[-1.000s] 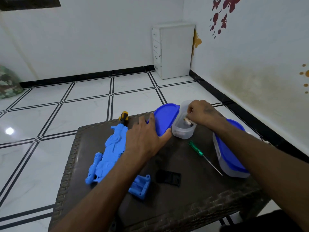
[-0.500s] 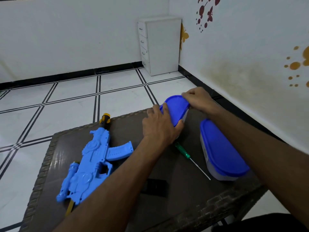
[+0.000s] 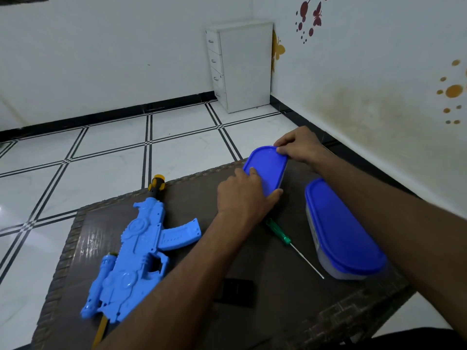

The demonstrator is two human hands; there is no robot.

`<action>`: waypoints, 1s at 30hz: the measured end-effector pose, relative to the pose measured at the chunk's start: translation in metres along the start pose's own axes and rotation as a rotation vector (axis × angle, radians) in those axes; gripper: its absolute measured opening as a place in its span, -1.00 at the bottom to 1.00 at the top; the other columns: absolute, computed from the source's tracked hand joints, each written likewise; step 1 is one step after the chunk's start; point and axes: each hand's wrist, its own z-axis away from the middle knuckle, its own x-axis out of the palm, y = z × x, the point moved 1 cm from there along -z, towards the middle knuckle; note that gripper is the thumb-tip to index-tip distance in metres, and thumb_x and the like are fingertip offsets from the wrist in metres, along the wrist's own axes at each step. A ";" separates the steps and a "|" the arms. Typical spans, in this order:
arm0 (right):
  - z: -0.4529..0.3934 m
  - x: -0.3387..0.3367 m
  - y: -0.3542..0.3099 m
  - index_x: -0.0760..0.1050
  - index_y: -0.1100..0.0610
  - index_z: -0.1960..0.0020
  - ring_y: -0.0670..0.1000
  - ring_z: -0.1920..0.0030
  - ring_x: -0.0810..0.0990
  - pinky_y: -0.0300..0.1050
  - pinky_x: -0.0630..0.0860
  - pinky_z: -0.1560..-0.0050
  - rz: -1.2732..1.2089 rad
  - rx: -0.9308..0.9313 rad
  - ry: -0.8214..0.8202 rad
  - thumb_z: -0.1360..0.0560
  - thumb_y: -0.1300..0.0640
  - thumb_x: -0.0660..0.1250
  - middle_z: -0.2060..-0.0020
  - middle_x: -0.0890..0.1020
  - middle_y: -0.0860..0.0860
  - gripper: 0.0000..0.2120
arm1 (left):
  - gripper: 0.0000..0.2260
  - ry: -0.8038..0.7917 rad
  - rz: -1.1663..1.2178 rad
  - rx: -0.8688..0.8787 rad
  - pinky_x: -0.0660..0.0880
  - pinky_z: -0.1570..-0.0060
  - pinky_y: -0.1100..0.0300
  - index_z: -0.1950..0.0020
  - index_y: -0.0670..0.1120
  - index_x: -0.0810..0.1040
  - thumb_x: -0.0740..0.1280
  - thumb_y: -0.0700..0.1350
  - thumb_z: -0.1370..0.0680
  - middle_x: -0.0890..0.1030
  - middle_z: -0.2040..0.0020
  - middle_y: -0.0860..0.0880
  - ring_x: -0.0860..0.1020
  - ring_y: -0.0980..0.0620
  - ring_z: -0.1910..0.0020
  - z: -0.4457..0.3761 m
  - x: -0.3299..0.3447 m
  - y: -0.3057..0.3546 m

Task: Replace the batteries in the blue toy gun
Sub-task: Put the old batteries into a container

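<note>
Left hand lies flat-fingered on the lid at 1 o'clock; right hand pinches its far rim. Uneven pressing may tip the box. The gun lies at 8 o'clock, untouched.

On our brown table: blue toy gun, green screwdriver, lidded tub, black cover, and both our hands, left hand and right hand, pressing a blue lid.
</note>
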 end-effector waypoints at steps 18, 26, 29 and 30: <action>-0.015 0.000 0.004 0.55 0.23 0.04 0.00 0.21 0.62 -0.13 0.58 0.24 -0.268 0.418 -0.238 -0.52 0.30 0.39 0.16 0.64 0.11 -0.96 | -0.30 -0.055 0.150 0.069 0.48 -0.14 -0.03 -0.56 0.01 0.14 -0.04 0.39 -0.54 0.09 -0.58 -0.11 0.46 -0.21 -0.30 0.006 0.010 -0.017; -0.014 -0.002 -0.010 0.51 0.22 0.19 0.03 0.28 0.52 -0.13 0.53 0.28 -0.048 0.378 -0.226 -0.45 0.37 0.28 0.29 0.55 0.12 -0.89 | -0.30 -0.063 0.274 0.062 0.46 -0.16 0.00 -0.53 0.03 0.24 0.10 0.40 -0.51 0.19 -0.56 -0.05 0.47 -0.12 -0.29 0.004 0.008 -0.021; -0.021 -0.002 -0.030 0.60 0.19 0.05 0.08 0.23 0.41 -0.14 0.37 0.31 0.162 0.283 -0.329 -0.49 0.36 0.24 0.18 0.49 0.14 -0.81 | -0.32 -0.071 0.309 0.050 0.47 -0.08 0.04 -0.46 0.02 0.36 0.18 0.40 -0.48 0.31 -0.49 -0.04 0.51 -0.11 -0.21 0.001 0.002 -0.024; -0.023 0.001 -0.039 0.61 0.14 -0.01 0.08 0.19 0.41 -0.13 0.36 0.28 0.160 0.272 -0.365 -0.53 0.34 0.23 0.13 0.50 0.14 -0.78 | -0.33 -0.068 0.308 0.044 0.47 -0.05 0.05 -0.43 0.00 0.40 0.19 0.40 -0.47 0.37 -0.45 -0.06 0.52 -0.11 -0.18 0.000 0.000 -0.025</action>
